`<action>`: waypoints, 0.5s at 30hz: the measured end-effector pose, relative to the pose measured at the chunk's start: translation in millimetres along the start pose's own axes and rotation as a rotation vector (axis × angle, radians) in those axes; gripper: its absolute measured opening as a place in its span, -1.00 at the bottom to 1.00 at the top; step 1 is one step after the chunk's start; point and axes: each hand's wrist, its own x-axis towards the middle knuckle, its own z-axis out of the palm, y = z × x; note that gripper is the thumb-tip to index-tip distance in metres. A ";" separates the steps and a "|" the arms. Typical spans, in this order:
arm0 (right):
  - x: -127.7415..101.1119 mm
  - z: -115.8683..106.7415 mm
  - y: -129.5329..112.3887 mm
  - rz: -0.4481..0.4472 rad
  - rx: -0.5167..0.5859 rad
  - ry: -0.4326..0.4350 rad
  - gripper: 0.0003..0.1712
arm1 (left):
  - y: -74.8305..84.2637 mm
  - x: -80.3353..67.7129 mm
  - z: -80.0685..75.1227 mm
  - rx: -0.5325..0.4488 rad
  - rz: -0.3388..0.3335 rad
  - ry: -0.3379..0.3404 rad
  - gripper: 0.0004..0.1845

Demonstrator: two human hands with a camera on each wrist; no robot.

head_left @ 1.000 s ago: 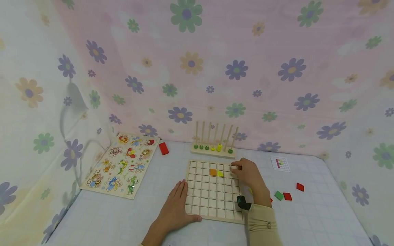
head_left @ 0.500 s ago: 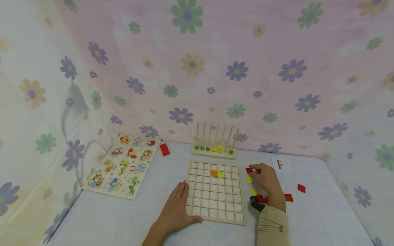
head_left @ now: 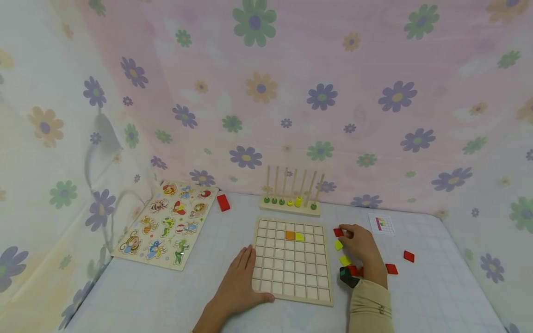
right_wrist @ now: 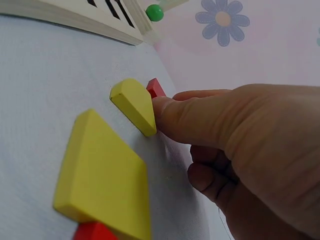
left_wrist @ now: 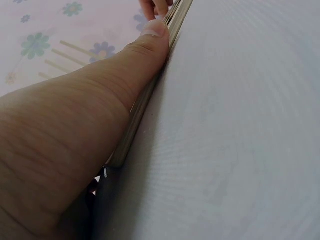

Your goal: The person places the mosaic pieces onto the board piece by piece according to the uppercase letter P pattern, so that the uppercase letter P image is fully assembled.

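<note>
A wooden grid board (head_left: 291,277) lies on the table with an orange tile (head_left: 289,235) and a yellow tile (head_left: 299,237) set in its second row. My left hand (head_left: 239,283) rests flat at the board's left side, its thumb (left_wrist: 150,45) against the board's edge (left_wrist: 150,95). My right hand (head_left: 361,244) is just right of the board among loose tiles. Its thumb (right_wrist: 175,112) and forefinger meet at a small red tile (head_left: 338,232) (right_wrist: 156,87), and the thumb also touches a yellow tile (head_left: 338,244) (right_wrist: 134,105). A second yellow tile (head_left: 344,260) (right_wrist: 105,175) lies closer.
An animal peg puzzle (head_left: 166,224) lies at the left and a red block (head_left: 223,202) behind it. A peg rack with beads (head_left: 291,200) stands behind the board. A pattern card (head_left: 382,224) and loose red tiles (head_left: 408,255) lie at the right. Flowered fabric walls enclose the table.
My right hand left the board's upper right corner and moved right to the loose tiles, then stayed by the red tile. The left hand has not moved.
</note>
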 end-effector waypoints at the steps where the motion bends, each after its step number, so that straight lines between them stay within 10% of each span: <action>1: 0.2 0.3 0.6 0.002 -0.005 -0.003 -0.50 | 0.0 -0.1 0.0 0.002 0.000 0.002 0.47; 15: -0.5 -0.7 -2.6 0.050 -0.011 -0.039 -0.60 | -1.6 -0.6 1.5 0.010 0.015 0.011 0.47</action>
